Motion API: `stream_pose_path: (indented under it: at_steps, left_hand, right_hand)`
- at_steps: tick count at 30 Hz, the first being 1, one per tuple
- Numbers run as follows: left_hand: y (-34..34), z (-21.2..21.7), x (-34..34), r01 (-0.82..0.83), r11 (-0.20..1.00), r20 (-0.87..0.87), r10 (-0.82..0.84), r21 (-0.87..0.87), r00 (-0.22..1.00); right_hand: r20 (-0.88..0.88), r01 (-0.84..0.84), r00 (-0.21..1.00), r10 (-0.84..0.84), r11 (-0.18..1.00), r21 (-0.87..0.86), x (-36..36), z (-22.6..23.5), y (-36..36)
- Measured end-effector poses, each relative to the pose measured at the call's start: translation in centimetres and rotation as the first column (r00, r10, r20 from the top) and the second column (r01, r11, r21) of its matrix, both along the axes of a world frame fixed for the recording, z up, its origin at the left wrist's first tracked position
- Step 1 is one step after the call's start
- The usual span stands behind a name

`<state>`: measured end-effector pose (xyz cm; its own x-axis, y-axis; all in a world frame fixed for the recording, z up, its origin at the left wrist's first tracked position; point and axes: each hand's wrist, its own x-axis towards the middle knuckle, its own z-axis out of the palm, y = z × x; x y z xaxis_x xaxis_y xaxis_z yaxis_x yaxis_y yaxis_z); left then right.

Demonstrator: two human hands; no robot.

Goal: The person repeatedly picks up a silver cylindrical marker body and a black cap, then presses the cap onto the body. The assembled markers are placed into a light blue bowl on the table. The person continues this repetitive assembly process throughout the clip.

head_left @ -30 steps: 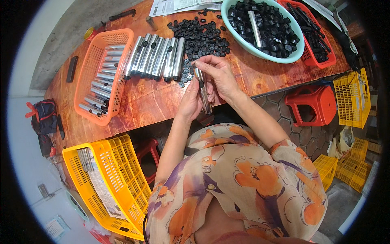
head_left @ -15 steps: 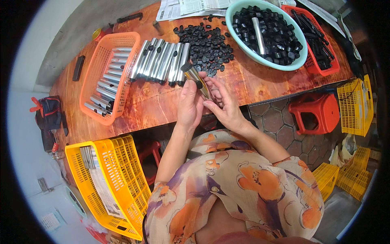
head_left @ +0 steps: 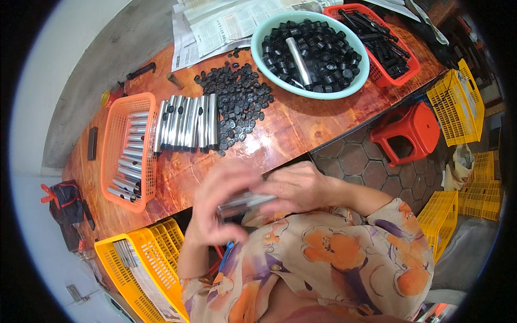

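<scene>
In front of my body, past the table's near edge, a shiny metal tube (head_left: 260, 200) lies nearly level between my hands, blurred by motion. Its dark end is beside the palm of my left hand (head_left: 214, 196), whose fingers and thumb are smeared but spread apart. My right hand (head_left: 298, 185) is closed round the tube's other end. On the table, a row of metal tubes (head_left: 187, 123) with black end caps lies side by side. Right of them spreads a heap of small black oval plastic pieces (head_left: 237, 97).
An orange basket (head_left: 152, 156) holds more tubes at the left. Farther right stand a pale green basin (head_left: 365, 70) of black caps with one tube on top, and a red basket (head_left: 406, 75) of black parts. Yellow crates (head_left: 145, 258) and a red stool (head_left: 409, 134) stand beyond the table edge.
Both hands have come down toward my body with the tube, which has turned from steep to nearly level. My left hand's fingers have spread. The view has shifted.
</scene>
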<state>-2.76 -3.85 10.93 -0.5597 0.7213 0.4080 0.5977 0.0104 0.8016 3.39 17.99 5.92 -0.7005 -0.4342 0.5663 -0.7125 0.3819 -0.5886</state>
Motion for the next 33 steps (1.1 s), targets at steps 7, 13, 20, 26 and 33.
stream_pose_path:
  at_steps: [7,13,20,26,33]
  left_hand:
    - [-0.8,0.5,4.0,0.246,0.963,-0.273,-0.269,-0.114,0.924]
    - [-1.1,-2.5,4.0,0.195,0.979,-0.089,-0.200,-0.056,0.976]
    - [-0.6,-2.6,2.8,0.144,0.989,-0.011,-0.143,0.022,0.990]
    - [-0.5,-4.7,0.9,-0.012,1.000,0.221,0.016,-0.020,0.975]
    - [1.3,-7.1,-0.3,-0.134,0.969,0.303,0.066,0.207,0.951]
  right_hand:
    - [0.794,-0.147,0.335,0.507,0.861,-0.488,0.6,0.6,-0.2]
    - [0.818,0.055,-0.167,0.550,0.834,-0.549,0.4,-1.2,-0.7]
    - [0.812,-0.011,0.346,0.469,0.868,-0.497,1.0,-1.3,-1.4]
    - [0.826,0.100,0.535,0.178,0.957,-0.272,1.8,-0.4,-2.4]
    - [0.837,0.077,0.526,0.147,0.973,-0.219,-0.6,1.0,0.4]
